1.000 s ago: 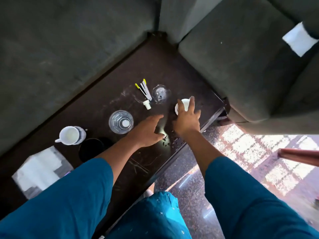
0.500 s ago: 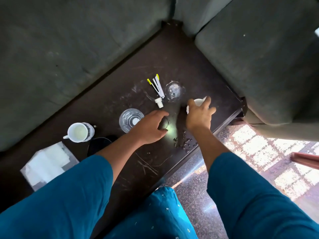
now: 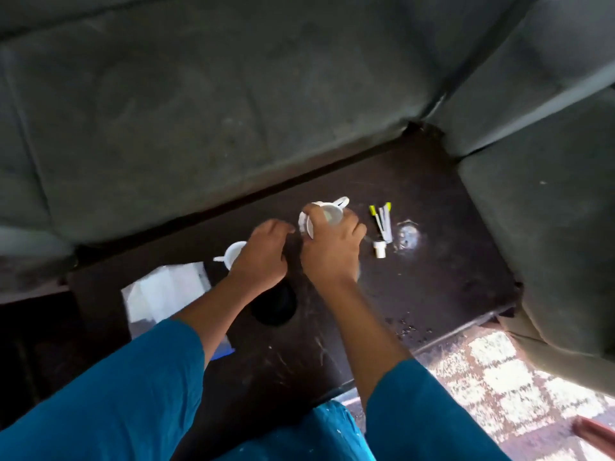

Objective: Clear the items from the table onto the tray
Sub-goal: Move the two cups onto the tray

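Two hands over table (image 3: 432,287), right hand (image 3: 331,251) gripping white cup (image 3: 327,214), left hand (image 3: 263,257) seemingly curled empty.

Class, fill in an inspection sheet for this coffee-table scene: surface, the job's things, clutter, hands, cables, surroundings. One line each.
Surface: dark table, scratched, with crumbs near its front edge.
Job's things: white cup lifted in the right hand; second white cup standing on the table, partly hidden by the left hand; clear glass; pens with yellow tips; small white cap; dark round item, blurred. No tray in view.
Clutter: white paper at the left.
Hands: right hand closed on the cup; left hand beside it, fingers curled, contents not visible.
Cables: nothing seen.
Surroundings: grey sofa behind and to the right; patterned floor.
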